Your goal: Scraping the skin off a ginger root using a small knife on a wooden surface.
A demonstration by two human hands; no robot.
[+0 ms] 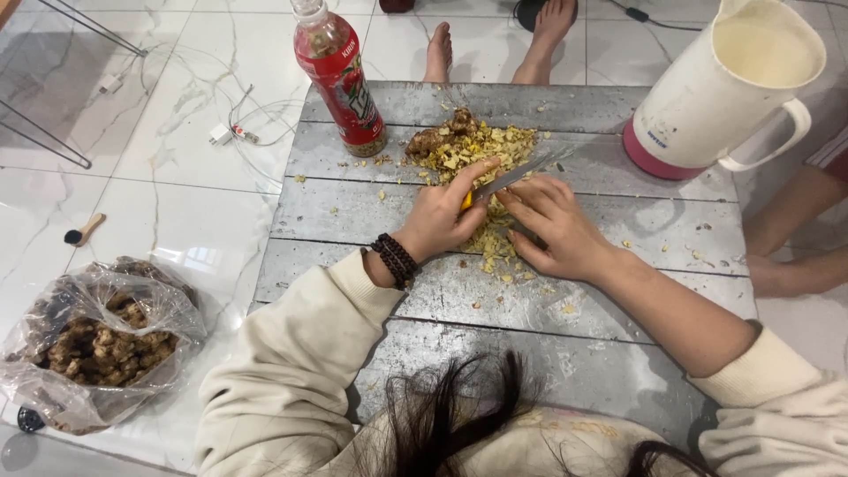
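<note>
Head view: on the grey wooden plank tabletop [353,221], the left hand [442,216] is closed around a yellow-handled metal knife [512,174]; the right hand [556,225] presses chopped yellow root pieces [490,243]. Beyond lies the bigger heap [468,141], then a red plastic bottle [340,79] and a white jug [724,88].

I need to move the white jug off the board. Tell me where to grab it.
Grip the jug by its loop handle, coming from the right: the handle juts out on that side, clear of the board, and the jug stands upright and open-topped.
</note>
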